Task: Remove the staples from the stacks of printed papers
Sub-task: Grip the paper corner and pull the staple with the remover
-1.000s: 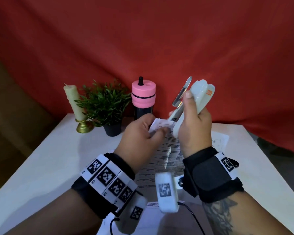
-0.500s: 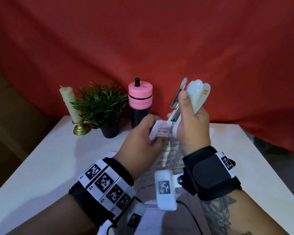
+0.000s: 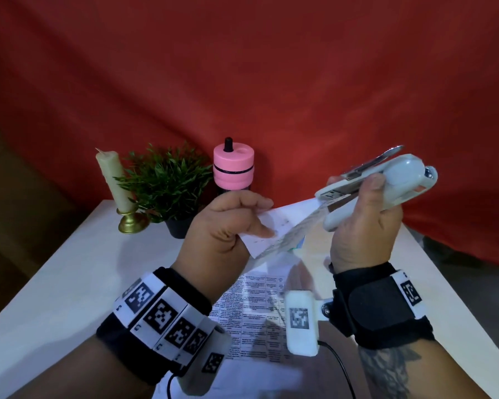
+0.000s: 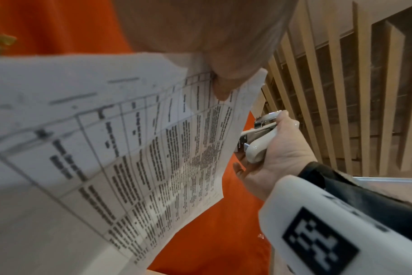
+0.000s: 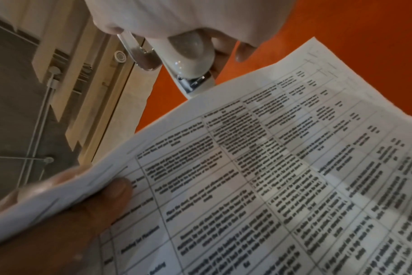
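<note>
My left hand pinches the near corner of a printed sheet and holds it up above the table. The thumb presses on the table-printed side of this sheet. My right hand grips a white stapler, tipped nearly level with its metal nose at the sheet's far edge. In the right wrist view the stapler sits just past the sheet. More printed papers lie flat on the table below. No staple can be made out.
At the back of the white table stand a candle on a brass holder, a small potted plant and a pink-lidded bottle. A red cloth hangs behind.
My right hand has swung the stapler away to the right, tipping it from upright to nearly level. The sheet in my left hand now stretches out between both hands.
</note>
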Tool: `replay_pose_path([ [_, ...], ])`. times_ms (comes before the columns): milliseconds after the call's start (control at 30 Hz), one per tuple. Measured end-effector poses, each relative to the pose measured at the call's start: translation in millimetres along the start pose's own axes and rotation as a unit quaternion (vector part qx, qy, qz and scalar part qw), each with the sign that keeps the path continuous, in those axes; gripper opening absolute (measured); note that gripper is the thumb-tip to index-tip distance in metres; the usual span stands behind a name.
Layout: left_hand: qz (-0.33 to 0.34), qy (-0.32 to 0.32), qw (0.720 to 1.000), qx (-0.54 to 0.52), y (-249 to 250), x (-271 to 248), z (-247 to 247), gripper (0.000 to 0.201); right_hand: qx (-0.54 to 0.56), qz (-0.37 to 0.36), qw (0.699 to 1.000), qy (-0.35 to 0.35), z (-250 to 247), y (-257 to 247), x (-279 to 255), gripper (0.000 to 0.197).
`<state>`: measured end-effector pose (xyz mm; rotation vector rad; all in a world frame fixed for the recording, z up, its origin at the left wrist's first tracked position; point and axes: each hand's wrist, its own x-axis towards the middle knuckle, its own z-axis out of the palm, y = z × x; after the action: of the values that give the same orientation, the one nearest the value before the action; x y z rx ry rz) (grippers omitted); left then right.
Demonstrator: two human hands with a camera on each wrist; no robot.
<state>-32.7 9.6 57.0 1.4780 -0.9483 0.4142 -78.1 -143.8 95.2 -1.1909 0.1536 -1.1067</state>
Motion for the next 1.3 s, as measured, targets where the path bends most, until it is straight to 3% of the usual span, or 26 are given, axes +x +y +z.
replay_pose_path([
  [167, -0.042, 0.003, 0.998, -0.04, 6.7, -2.7, 2.1, 0.005, -0.006, -0.01, 1.0, -0.015, -0.9, -5.1, -3.1, 0.087],
  [267, -0.06, 0.002, 0.998, 0.031, 17.9, 0.0, 3.5, 0.023, -0.013, -0.007, 1.0, -0.023, -3.5, -5.4, -0.5, 0.067],
  [367, -0.151, 0.036, 0.988, -0.013, 27.9, 9.8, 4.6, 0.041, -0.011, 0.01, 0.999, -0.041, -2.1, -9.6, 4.7, 0.051],
  [500, -0.232, 0.039, 0.969, -0.073, 32.0, 21.1, 7.9, 0.037, -0.039, 0.05, 0.993, -0.102, 10.9, -20.7, 11.1, 0.047],
  [700, -0.229, 0.031, 0.971, -0.064, 37.1, 19.1, 17.6, 0.028, -0.077, 0.055, 0.985, -0.146, 24.3, -29.8, 6.5, 0.033],
  [1300, -0.221, 0.026, 0.972, -0.082, 41.8, 11.7, 30.5, 0.031, -0.084, -0.003, 0.987, -0.136, 27.5, -29.3, 1.4, 0.036],
])
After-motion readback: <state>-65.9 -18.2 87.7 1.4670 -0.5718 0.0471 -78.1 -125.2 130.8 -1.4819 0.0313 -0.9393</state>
